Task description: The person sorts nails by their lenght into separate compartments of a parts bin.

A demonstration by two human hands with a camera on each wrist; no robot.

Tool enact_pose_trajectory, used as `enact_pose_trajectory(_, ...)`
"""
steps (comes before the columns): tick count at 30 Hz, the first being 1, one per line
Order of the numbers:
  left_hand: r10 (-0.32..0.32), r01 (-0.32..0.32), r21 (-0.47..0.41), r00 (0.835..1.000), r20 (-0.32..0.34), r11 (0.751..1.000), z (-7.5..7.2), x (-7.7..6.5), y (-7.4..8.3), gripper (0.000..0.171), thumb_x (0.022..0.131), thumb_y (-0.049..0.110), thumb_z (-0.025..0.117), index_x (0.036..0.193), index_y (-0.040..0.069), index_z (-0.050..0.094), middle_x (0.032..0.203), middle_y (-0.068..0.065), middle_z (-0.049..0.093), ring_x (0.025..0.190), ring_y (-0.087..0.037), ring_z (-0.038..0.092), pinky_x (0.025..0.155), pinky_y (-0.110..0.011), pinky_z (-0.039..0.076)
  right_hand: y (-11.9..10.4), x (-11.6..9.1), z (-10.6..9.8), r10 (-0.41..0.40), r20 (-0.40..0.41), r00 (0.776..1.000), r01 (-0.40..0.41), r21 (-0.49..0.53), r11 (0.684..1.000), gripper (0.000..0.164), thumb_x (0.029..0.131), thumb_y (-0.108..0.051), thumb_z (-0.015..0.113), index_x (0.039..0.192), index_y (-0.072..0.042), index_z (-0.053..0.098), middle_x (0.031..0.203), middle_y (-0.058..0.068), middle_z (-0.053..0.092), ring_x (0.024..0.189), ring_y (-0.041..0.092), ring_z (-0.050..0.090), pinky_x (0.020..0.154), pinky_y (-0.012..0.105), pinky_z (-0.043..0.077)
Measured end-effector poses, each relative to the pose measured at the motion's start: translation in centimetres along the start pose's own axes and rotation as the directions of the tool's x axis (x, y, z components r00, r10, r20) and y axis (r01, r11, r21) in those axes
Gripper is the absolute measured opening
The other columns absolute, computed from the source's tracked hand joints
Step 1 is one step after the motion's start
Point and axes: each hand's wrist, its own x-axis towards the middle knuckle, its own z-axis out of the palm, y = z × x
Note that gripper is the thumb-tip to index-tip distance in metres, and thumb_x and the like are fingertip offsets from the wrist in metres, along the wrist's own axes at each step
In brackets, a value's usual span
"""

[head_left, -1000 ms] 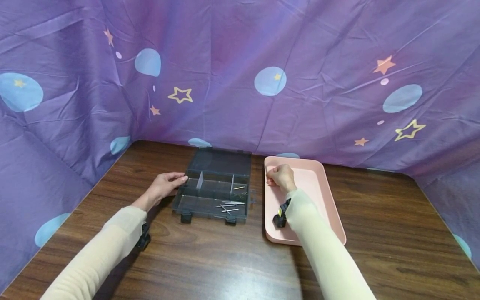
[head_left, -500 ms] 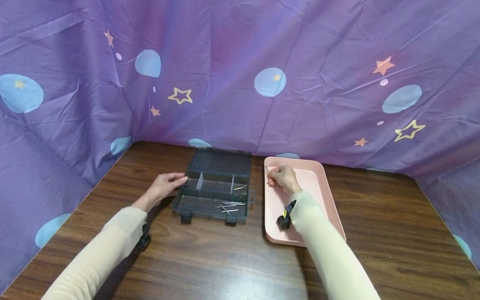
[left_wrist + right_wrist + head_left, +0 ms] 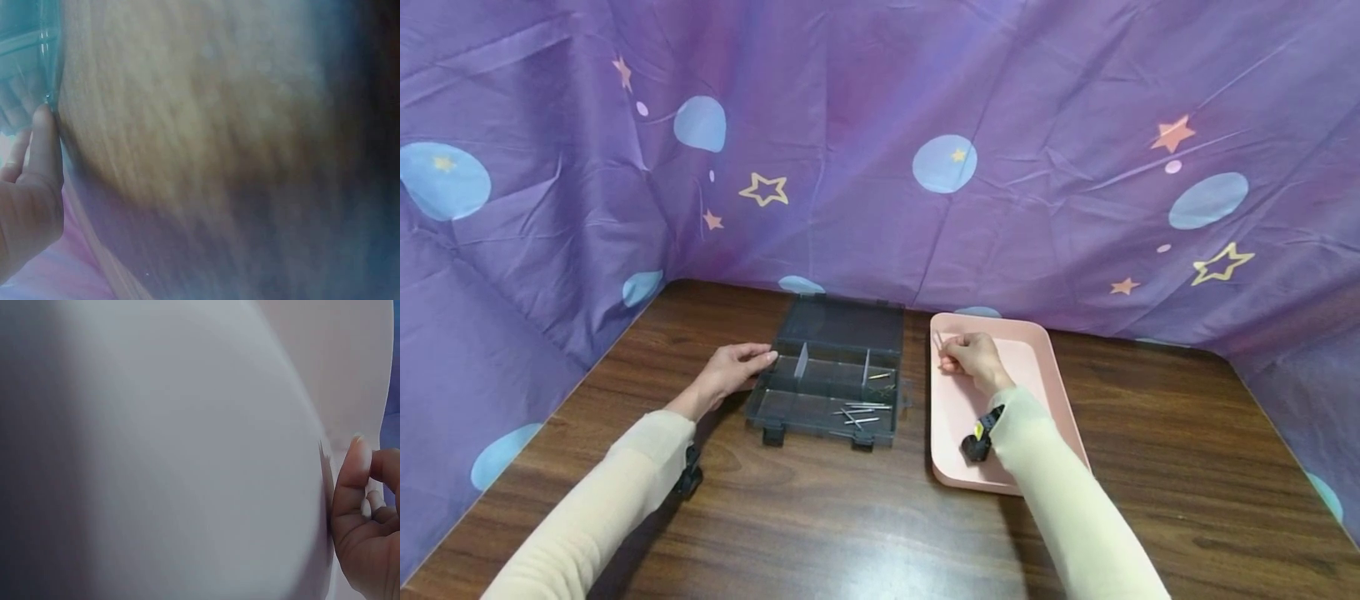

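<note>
My left hand (image 3: 724,372) grips the left side of a dark see-through compartment box (image 3: 827,430), whose lid (image 3: 842,323) lies folded back. In the left wrist view the thumb (image 3: 45,140) is on the box's edge, and other fingers show through the plastic. Several thin silver rods (image 3: 863,407) lie in the front compartment, and small gold-coloured pieces (image 3: 880,376) in the back right one. Over the left side of a pink tray (image 3: 1060,392), my right hand (image 3: 973,357) pinches a slim rod (image 3: 937,338) between thumb and finger; its exact kind cannot be made out.
The box and tray stand side by side on a dark wood table (image 3: 760,517), a narrow gap between them. A purple patterned cloth (image 3: 850,167) hangs behind and at both sides. Two black latches (image 3: 772,434) stick out from the box's front.
My right hand has shifted slightly right, away from the tray's left wall, and the rod in its fingers now shows more clearly. My left hand stays at the box.
</note>
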Motion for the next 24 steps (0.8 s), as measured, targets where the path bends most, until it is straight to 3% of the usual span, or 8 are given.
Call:
enact_pose_trajectory(5, -0.005, 0.005, -0.004, 1.000, 0.001, 1.000, 0.0, 0.0, 0.1, 0.053, 0.096, 0.029, 0.055, 0.138, -0.002, 0.044, 0.139, -0.023, 0.046, 0.127, -0.033, 0.045, 0.098, -0.041, 0.048, 0.0, -0.5, -0.5, -0.019, 0.002, 1.000, 0.019, -0.025, 1.000, 0.012, 0.090, 0.007, 0.046, 0.092, 0.011, 0.056, 0.057, -0.003, 0.058, 0.049, 0.001, 0.056, 0.051, 0.014, 0.052)
enact_pose_trajectory(12, -0.005, 0.005, -0.013, 1.000, 0.005, 1.000, 0.0, 0.0, 0.1, 0.053, 0.096, 0.029, 0.055, 0.138, -0.003, 0.044, 0.139, -0.023, 0.046, 0.128, -0.032, 0.045, 0.098, -0.041, 0.047, -0.6, -1.3, -0.9, 0.001, 0.049, 0.999, -0.004, 0.067, 0.998, 0.015, 0.095, 0.003, 0.044, 0.100, 0.014, 0.053, 0.062, -0.001, 0.060, 0.052, 0.002, 0.056, 0.055, 0.015, 0.053)
enact_pose_trajectory(17, -0.008, 0.008, -0.013, 1.000, 0.006, 1.000, 0.1, 0.1, 0.0, 0.053, 0.096, 0.029, 0.055, 0.138, -0.002, 0.044, 0.139, -0.022, 0.046, 0.128, -0.031, 0.044, 0.099, -0.041, 0.047, -1.2, -2.0, -0.9, -0.016, 0.062, 0.998, 0.010, 0.092, 0.996, 0.011, 0.096, 0.002, 0.045, 0.097, 0.010, 0.053, 0.065, -0.002, 0.060, 0.054, 0.001, 0.055, 0.053, 0.013, 0.051)
enact_pose_trajectory(24, 0.000, 0.000, -0.016, 1.000, 0.005, 1.000, 0.0, 0.1, 0.1, 0.052, 0.097, 0.026, 0.053, 0.138, -0.004, 0.043, 0.139, -0.023, 0.046, 0.127, -0.033, 0.045, 0.099, -0.041, 0.046, -2.1, -2.4, -0.7, -0.067, 0.067, 0.996, 0.068, -0.017, 0.998, 0.013, 0.095, -0.003, 0.050, 0.083, 0.000, 0.053, 0.060, -0.007, 0.059, 0.052, -0.002, 0.055, 0.052, 0.010, 0.049)
